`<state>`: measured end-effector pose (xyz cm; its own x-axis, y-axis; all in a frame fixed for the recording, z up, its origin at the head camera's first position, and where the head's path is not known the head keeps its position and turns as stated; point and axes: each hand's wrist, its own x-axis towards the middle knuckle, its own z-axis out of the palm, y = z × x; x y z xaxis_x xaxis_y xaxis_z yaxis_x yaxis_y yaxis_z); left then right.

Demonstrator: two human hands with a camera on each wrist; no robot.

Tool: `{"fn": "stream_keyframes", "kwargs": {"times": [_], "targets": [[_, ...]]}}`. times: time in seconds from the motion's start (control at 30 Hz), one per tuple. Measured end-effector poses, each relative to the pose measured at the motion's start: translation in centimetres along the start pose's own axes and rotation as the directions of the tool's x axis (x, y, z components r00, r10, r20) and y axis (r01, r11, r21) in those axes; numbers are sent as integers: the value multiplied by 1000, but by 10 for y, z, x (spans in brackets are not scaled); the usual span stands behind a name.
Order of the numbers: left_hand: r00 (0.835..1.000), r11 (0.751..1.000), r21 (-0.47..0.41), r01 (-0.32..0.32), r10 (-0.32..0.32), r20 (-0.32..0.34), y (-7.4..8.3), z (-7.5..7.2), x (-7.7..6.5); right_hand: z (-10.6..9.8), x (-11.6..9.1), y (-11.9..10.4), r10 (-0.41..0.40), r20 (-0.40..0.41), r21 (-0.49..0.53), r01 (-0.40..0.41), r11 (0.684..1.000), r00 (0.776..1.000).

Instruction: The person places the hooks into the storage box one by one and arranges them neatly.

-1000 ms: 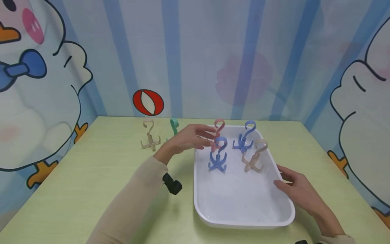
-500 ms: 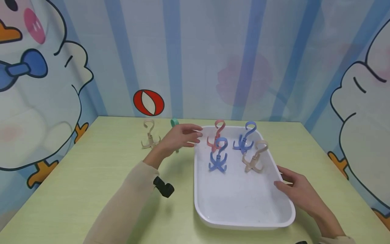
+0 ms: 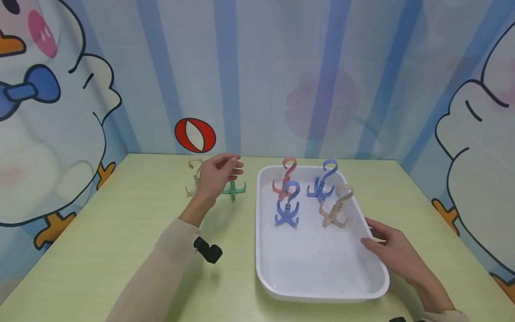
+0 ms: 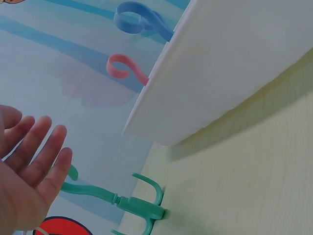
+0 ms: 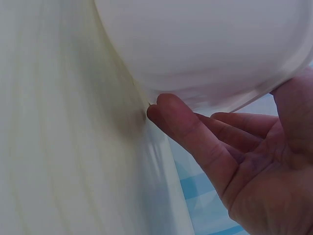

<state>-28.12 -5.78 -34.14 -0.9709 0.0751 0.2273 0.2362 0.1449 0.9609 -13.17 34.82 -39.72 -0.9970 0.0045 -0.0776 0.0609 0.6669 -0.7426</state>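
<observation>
In the head view my left hand (image 3: 215,175) is over a green multi-prong hook (image 3: 234,190), covering its upper part. In the left wrist view its fingers are relaxed and hold nothing, in front of the stem of that green hook (image 4: 139,206). A beige hook (image 3: 193,185) stands just left, partly hidden by the hand. My right hand (image 3: 396,250) grips the right side of a white tray (image 3: 318,264), thumb at the rim and fingers against the outside. Inside the tray stand a pink hook (image 3: 286,183), two blue hooks (image 3: 287,212) and another beige hook (image 3: 334,213).
The pale green table (image 3: 120,232) carries the tray right of centre. A striped blue curtain (image 3: 265,80) with cartoon birds hangs behind and at both sides. The tray's raised wall stands between the left hand and the hooks inside it.
My left hand has left the pink hook in the tray and moved left to the green hook. The right hand and the tray have stayed put.
</observation>
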Motion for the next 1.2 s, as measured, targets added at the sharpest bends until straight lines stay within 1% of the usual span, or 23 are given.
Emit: {"fn": "stream_keyframes", "kwargs": {"times": [0.13, 0.23, 0.3, 0.37, 0.47, 0.6, 0.73, 0.83, 0.93, 1.03, 1.2], "targets": [[994, 1000, -2, 9, -9, -109, -1, -3, 1, 0, 0, 0, -1, 0, -2, 1, 1000, 1000], [981, 1000, 3, 19, -18, -194, -3, -5, 2, 0, 0, 0, 3, 1, -3, -3, 1000, 1000], [970, 999, 22, 25, -19, -242, -5, -6, 3, 0, 1, -1, 9, 1, -5, -9, 1000, 1000], [961, 999, 38, 34, -22, -275, -6, -7, 3, 0, 1, 0, 10, 0, -9, -10, 1000, 1000], [955, 997, 53, 56, -38, -294, -8, -8, 4, 1, 0, 0, 13, -2, -10, -13, 1000, 1000], [961, 996, 32, 89, -77, -267, -11, -9, 7, 0, 0, 0, 13, -1, -10, -13, 1000, 1000], [972, 992, 8, 128, -124, -198, -15, -10, 9, 1, 0, -1, 22, 0, -17, -22, 1000, 1000], [976, 986, 31, 166, -160, -150, -18, -10, 11, 1, 0, -1, 24, -4, -18, -24, 1000, 1000], [974, 978, 58, 199, -191, -119, -21, -11, 13, 1, 1, -1, 23, -6, -13, -23, 1000, 1000], [970, 972, 59, 229, -223, -93, -25, -12, 16, 1, 1, -1, 23, -6, -11, -23, 1000, 1000], [964, 965, 2, 261, -261, -45, -29, -12, 20, 0, 0, -2, 20, -5, -10, -20, 1000, 1000]]}}
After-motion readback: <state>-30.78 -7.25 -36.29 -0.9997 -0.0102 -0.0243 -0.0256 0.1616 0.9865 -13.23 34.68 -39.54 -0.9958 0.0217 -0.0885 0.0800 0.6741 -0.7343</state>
